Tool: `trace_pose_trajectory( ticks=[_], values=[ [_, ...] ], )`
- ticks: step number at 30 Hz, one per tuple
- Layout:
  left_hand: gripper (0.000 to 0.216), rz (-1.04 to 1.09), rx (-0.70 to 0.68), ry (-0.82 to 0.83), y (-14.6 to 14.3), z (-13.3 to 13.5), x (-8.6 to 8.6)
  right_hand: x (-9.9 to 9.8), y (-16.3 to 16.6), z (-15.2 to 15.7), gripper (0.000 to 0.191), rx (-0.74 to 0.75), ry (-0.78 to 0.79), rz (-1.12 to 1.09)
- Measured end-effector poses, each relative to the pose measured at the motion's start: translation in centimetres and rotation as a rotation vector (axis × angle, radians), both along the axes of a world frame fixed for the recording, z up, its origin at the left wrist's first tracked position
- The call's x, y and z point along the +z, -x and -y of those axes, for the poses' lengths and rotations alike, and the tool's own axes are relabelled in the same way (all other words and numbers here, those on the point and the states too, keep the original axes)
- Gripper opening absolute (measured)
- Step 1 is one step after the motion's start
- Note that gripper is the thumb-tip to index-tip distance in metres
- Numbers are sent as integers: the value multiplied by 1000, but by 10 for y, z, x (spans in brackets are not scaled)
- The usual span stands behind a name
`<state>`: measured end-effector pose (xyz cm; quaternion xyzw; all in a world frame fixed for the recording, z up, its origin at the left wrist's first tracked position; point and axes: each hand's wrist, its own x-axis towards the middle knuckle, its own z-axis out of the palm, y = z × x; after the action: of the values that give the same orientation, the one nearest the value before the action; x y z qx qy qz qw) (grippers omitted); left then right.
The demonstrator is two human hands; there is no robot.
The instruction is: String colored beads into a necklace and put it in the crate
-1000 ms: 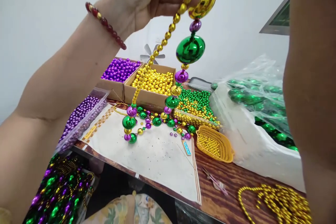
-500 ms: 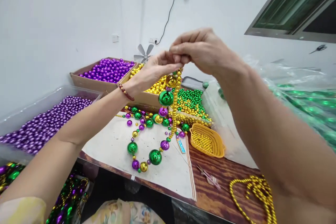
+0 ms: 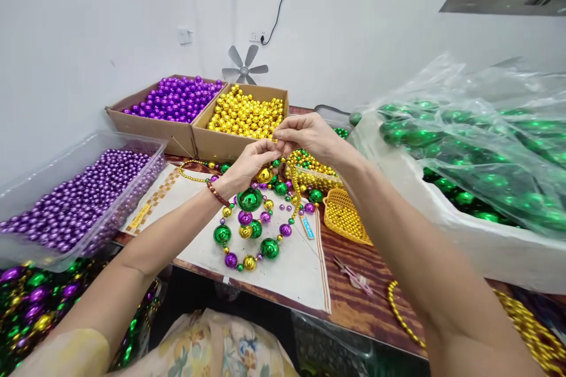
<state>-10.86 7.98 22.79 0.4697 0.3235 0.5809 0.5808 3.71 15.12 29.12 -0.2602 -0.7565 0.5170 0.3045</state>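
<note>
My left hand point(image 3: 248, 166) and my right hand point(image 3: 307, 134) meet fingertip to fingertip above a white cloth point(image 3: 194, 247), both pinched closed. From them hangs a bead necklace point(image 3: 269, 248) of large green, purple and gold beads, with a run of small gold beads point(image 3: 296, 179) on its right side. Its lower loop reaches down to the cloth. What exactly sits between the fingertips is too small to see. Beyond the necklace, more strung beads lie along the back of the cloth. A blue label point(image 3: 306, 227) lies on the cloth to the right.
Boxes of purple beads point(image 3: 177, 99) and gold beads point(image 3: 247, 115) stand behind. A clear tub of small purple beads point(image 3: 88, 194) is at left. An orange basket point(image 3: 347, 237), scissors point(image 3: 354, 275) and gold bead strands point(image 3: 528, 324) lie right. Bagged green beads point(image 3: 477, 188) fill the far right.
Both hands have come down together, lowering the necklace so that more of it gathers over the cloth. The view has tipped downward and shows more of the bagged green beads.
</note>
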Motion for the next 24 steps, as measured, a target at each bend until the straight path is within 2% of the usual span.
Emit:
trace_pose_trajectory(
  ticks=[5, 7, 10, 13, 18, 21, 24],
  values=[
    [22, -14, 77, 147, 6, 1, -20, -41, -2, 4, 24, -254, 274, -243],
    [22, -13, 106, 165, 9, 0, -25, -52, -4, 19, 22, -326, 259, -332],
    [18, -19, 163, 191, 15, -2, -29, -71, -8, 50, 14, -356, -15, -307],
    [17, -12, 134, 215, 20, -1, -29, -104, -13, 75, 12, -350, -345, -154],
    [23, -28, -18, 336, 21, 10, -32, -165, -13, 76, 26, -402, -805, 123],
    [22, -2, -92, 442, 19, 20, -41, -183, -8, 72, 28, -550, -970, 258],
    [19, 13, -141, 549, 18, 31, -53, -192, -2, 73, 31, -593, -1012, 294]
  ],
)
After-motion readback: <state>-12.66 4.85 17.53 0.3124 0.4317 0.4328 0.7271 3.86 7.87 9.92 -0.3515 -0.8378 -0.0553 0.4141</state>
